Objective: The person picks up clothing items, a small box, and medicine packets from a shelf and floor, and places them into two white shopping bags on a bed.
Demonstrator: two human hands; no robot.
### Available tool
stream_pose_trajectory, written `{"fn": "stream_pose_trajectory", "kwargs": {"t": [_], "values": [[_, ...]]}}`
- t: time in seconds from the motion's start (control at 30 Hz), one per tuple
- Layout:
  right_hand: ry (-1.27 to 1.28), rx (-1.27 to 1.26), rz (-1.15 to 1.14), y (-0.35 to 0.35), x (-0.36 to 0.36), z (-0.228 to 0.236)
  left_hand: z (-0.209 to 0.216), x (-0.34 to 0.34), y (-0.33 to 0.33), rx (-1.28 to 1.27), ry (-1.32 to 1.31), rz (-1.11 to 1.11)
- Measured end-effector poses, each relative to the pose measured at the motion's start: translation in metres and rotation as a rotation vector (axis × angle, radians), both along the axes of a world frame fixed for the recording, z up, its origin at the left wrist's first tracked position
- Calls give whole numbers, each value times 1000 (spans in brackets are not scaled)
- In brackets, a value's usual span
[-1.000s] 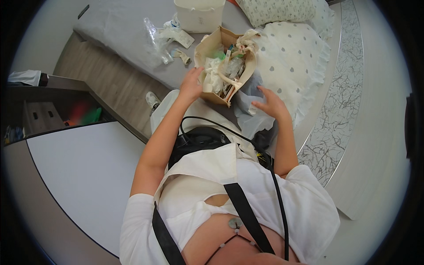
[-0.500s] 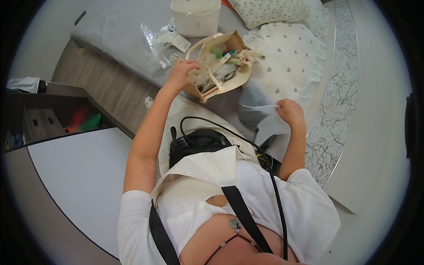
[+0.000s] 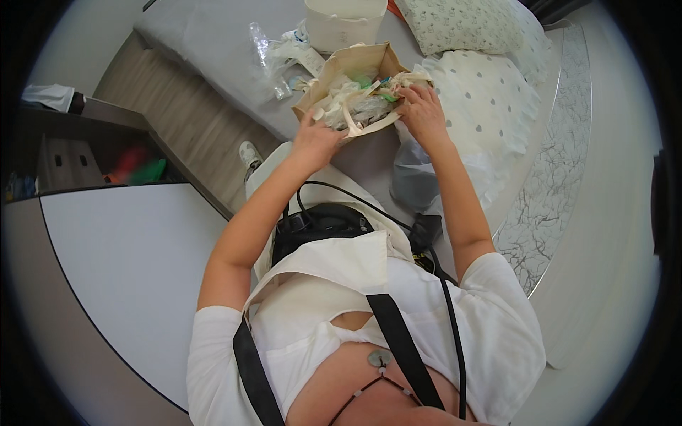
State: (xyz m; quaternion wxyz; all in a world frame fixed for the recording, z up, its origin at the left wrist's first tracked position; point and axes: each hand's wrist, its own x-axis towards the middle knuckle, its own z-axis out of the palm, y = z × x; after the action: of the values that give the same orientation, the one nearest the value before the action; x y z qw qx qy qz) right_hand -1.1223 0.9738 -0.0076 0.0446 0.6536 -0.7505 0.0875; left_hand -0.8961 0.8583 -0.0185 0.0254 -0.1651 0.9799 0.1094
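A tan paper bag [image 3: 389,64] stands open on the bed in front of me, filled with crumpled clear plastic [image 3: 369,111], green bits and pale wrappings. My left hand [image 3: 317,144] grips its near left rim, the fingertips just inside. My right hand [image 3: 424,119] is at the right rim, fingers curled over the edge beside a pale bunched piece [image 3: 419,78]. What lies under those fingers is partly hidden. Below my right wrist a translucent plastic bag [image 3: 414,177] rests against the bed, touched by neither hand.
Behind the paper bag stands a white bag [image 3: 344,27], with clear plastic packaging [image 3: 261,50] to its left. A heart-patterned pillow [image 3: 472,106] lies to the right. A black pouch [image 3: 323,221] and a black cable [image 3: 355,192] are at my waist. An open cabinet [image 3: 106,135] is at left.
My right hand has let go of the translucent bag and moved up and left to the paper bag's rim. My left hand has shifted to the near rim.
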Motion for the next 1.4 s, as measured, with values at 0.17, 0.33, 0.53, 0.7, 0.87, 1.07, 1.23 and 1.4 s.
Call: {"fn": "stream_pose_trajectory", "kwargs": {"t": [0.17,0.33,0.53,0.7,0.87,1.07,1.23,1.4], "values": [[39,-182,104,-6,39,5,-1,27,-38,-133,54,185],[9,-248,139,0,61,-1,-1,40,-38,-130,52,271],[145,-175,102,-16,-7,-19,-3,20,-40,-21,201,126],[203,-165,103,-50,-26,16,30,-6,-74,-239,317,116],[140,-356,156,-52,-1,22,63,9,-95,-378,321,158],[105,-478,228,-45,18,15,43,36,-78,-326,380,187],[-25,-278,200,0,53,-24,-18,50,-55,-327,378,80],[-110,-291,182,34,72,-18,-7,59,-36,-229,301,6]]}}
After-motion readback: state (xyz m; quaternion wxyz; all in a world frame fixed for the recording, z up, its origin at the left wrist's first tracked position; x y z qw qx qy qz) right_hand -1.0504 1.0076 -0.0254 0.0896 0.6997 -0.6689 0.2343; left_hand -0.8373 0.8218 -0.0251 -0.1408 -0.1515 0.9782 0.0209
